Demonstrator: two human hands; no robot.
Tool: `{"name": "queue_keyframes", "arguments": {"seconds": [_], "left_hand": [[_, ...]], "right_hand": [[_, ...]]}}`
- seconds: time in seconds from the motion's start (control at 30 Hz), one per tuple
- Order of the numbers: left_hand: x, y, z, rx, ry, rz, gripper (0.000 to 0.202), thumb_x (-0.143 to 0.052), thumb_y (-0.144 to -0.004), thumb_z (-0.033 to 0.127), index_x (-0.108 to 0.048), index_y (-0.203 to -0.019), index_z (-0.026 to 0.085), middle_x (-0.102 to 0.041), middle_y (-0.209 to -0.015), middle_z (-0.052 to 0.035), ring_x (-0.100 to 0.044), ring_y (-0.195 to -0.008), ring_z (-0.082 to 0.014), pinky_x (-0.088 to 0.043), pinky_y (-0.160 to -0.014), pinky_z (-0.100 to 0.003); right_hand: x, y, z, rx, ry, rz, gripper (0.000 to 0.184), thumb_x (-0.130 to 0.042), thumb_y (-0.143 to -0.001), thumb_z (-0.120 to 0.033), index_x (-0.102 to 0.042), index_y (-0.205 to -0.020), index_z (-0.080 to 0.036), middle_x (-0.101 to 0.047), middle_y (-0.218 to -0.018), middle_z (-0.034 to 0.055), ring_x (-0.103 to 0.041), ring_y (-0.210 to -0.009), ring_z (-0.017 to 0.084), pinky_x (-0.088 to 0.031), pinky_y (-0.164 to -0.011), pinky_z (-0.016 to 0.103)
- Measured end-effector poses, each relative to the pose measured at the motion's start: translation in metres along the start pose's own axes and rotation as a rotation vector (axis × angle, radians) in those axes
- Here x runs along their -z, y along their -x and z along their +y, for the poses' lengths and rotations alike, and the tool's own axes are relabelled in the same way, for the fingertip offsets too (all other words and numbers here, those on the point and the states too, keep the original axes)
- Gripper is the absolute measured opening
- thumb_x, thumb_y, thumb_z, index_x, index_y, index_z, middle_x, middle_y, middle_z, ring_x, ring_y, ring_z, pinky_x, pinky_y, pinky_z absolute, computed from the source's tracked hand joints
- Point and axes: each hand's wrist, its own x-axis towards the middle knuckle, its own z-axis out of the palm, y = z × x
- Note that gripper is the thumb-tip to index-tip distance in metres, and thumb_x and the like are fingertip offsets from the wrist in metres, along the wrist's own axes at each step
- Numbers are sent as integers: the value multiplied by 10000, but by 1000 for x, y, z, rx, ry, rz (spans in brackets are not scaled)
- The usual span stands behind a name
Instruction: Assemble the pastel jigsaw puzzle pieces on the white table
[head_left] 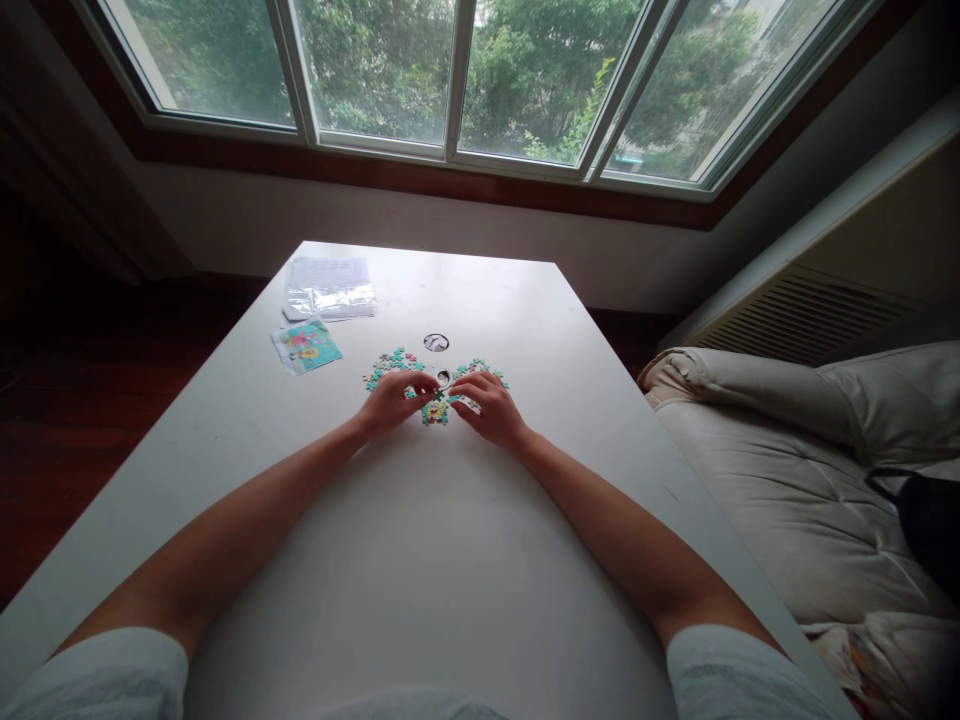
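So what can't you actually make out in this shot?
Head view: whether the left hand and right hand grip a piece; they cover it.
Head view: the picture on the puzzle pieces, too small.
Head view: print on the wrapped sheet, too small.
Head view: dark object, cut by the right edge.

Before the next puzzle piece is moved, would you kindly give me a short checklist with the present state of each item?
1. Left hand and right hand both rest on the puzzle pieces, fingertips meeting: ok.
2. Pieces lie on the white table, well in from its edges: ok.
3. Colourful picture card lies uncovered, left of the pieces: ok.
4. Plastic bag sits apart from the pieces, farther back: ok.
5. Small round object lies just beyond the pieces, not on them: ok.
6. Whether the fingers pinch a piece, and which one: cannot tell, too small.
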Motion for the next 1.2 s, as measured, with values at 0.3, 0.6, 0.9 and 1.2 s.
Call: {"name": "queue_keyframes", "arguments": {"seconds": [0.3, 0.6, 0.9, 1.2], "left_hand": [[1, 0, 1, 3, -9, -25, 140, -671, -870, 234, -756, -979, 220, -763, -867, -21, -692, -792, -161, -523, -762, -273], [1, 0, 2, 14, 13, -32, 143, -663, -872, 226, -751, -984, 221, -756, -871, -22, -684, -796, -159, -514, -731, -259], [-1, 2, 10, 57, 164, -36, 122, -689, -870, 287, -695, -948, 193, -724, -872, -30, -665, -788, -152, -534, -757, -275], [-2, 2, 15, 63, 214, -51, 166, -701, -874, 340, -697, -945, 190, -716, -868, -32, -651, -784, -150, -530, -755, -277]], "right_hand": [[-1, 0, 1, 11, -7, -10, 148, -629, -958, -340, -712, -1062, -273, -719, -1104, 56, -599, -1078, 249, -447, -974, 440], [0, 0, 0, 15, -9, -13, 146, -632, -958, -339, -705, -1069, -278, -715, -1106, 58, -603, -1079, 248, -451, -974, 440], [2, -3, -6, 66, -49, 16, 140, -652, -948, -351, -695, -1053, -269, -725, -1072, 55, -619, -1037, 242, -465, -965, 443], [3, -4, -8, 58, -35, 30, 105, -654, -947, -344, -695, -1007, -268, -726, -1055, 48, -618, -1037, 236, -466, -953, 426]]}}
